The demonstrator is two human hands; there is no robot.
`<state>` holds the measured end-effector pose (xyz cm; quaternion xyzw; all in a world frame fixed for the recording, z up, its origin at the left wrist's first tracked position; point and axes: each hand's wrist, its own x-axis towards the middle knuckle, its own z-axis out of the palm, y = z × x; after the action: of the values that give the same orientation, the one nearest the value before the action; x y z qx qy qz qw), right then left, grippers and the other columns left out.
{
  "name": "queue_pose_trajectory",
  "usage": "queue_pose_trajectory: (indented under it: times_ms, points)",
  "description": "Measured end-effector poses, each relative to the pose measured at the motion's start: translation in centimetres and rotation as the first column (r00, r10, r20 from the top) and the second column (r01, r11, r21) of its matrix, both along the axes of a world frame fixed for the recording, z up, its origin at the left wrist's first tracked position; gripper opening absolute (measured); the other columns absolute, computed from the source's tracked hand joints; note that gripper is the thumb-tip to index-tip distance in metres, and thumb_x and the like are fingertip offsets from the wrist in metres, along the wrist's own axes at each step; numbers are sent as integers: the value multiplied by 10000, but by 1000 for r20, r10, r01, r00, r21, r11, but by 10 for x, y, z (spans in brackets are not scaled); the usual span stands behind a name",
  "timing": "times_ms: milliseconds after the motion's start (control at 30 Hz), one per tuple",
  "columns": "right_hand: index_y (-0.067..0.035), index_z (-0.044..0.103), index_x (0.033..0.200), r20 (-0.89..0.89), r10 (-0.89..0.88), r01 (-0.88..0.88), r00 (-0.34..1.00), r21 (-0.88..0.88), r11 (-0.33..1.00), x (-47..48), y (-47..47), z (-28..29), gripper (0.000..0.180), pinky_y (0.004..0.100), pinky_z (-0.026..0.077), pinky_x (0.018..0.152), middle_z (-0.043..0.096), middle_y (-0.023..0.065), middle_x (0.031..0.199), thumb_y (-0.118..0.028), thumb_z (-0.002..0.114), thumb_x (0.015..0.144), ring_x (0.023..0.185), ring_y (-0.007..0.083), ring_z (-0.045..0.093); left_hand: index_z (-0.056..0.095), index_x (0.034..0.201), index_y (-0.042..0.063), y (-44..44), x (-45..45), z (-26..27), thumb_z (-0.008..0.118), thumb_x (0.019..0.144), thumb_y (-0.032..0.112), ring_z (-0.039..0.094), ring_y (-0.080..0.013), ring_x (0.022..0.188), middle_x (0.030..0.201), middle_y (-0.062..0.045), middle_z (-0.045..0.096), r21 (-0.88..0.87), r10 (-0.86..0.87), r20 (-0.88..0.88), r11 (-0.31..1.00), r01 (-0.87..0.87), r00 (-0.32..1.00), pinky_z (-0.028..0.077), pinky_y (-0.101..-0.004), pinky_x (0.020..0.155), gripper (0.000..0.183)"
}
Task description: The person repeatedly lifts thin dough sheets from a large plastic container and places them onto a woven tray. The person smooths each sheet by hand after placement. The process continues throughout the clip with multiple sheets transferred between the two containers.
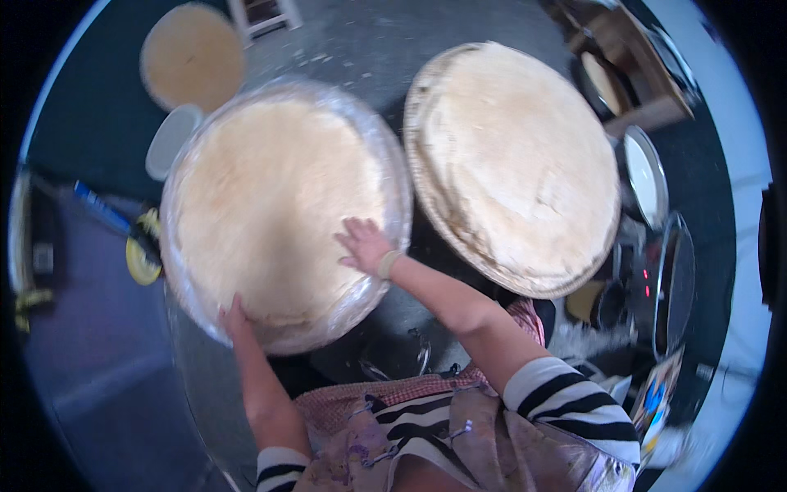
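Observation:
Before me is a broad, round stack of pale flatbread [276, 184], with clear plastic film [393, 154] gathered all around its rim. My right hand [364, 247] lies at the stack's right side, fingers spread and nothing held; a tan band [387, 264] circles its wrist. At the near left edge, my left hand [237, 321] touches the plastic-lined rim. Its thumb shows, but most of the other fingers are hidden, so I cannot tell whether it grips the rim. To the right, a second thick stack of flatbread [516, 160] rests on a round woven tray [424, 178].
A tan round disc [192, 58] and a whitish oval lid or plate [174, 141] lie beyond at the left. A blue-handled tool [101, 206] is beside yellow tape [142, 261]. On the right are a white-lined basin [644, 178], a round griddle [675, 286] and a wooden box [652, 92].

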<state>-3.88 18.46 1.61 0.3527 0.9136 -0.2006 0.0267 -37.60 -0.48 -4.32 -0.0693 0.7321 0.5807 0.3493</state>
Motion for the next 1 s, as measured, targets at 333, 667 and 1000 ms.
queue_pose_trajectory:
  times_ms: [333,667,1000]
  points:
    - [-4,578,1039,-606,-599,805,524,120,581,286,48,43,361,399,450,818,588,208,994,-153,642,716,914,343,558,398,1233,-51,41,94,82,713,719,177,391,-313,1182,1273,-226,405,-285,-227,-807,958,-24,545,300,-413,1009,644]
    - [30,498,1170,-476,-854,954,-210,-292,-72,532,131,-27,570,329,454,841,564,200,1088,-201,699,690,969,270,571,518,1107,-22,158,335,124,602,814,65,549,-175,937,1047,-106,571,79,-641,-468,655,751,608,437,-287,832,316]
    - [33,535,1123,-340,-889,867,306,-287,408,506,185,-16,572,271,483,742,600,113,959,-312,732,712,820,158,576,467,1109,-40,289,512,74,522,883,130,499,-244,1062,1124,-166,492,340,-836,217,548,764,503,415,-332,898,289]
